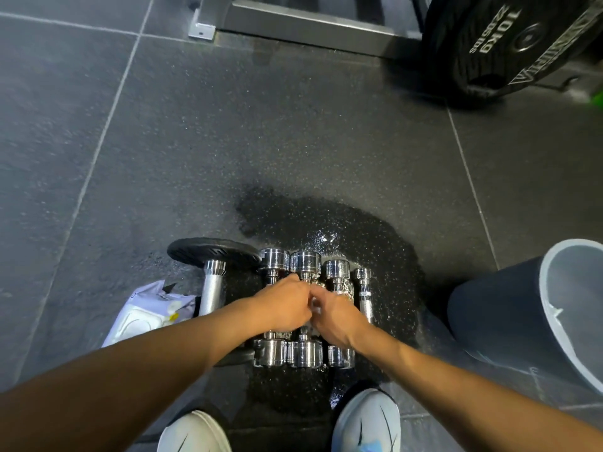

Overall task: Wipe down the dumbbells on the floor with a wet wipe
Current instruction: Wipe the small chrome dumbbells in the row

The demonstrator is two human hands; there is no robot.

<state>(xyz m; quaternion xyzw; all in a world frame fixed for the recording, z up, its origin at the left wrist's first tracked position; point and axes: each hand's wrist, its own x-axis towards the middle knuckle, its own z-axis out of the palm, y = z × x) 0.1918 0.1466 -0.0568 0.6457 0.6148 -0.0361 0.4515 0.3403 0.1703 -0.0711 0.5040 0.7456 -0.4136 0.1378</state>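
Observation:
Several chrome dumbbells lie side by side on a wet patch of the dark rubber floor. The middle dumbbell [305, 353] has its handle hidden under my hands. My left hand [284, 308] and my right hand [337, 318] meet above that handle, both with fingers curled. A small white bit of wet wipe [315, 304] shows between them, pinched by both hands. A larger dumbbell [212, 287] with a black plate lies at the left of the row. A thin chrome bar [364, 288] lies at the right.
A white wet wipe pack [143, 316] lies on the floor to the left. A grey bin [509, 324] stands at the right. A black 10 kg plate [509, 40] leans at the top right beside a metal rack base [293, 24]. My two shoes [365, 422] are at the bottom.

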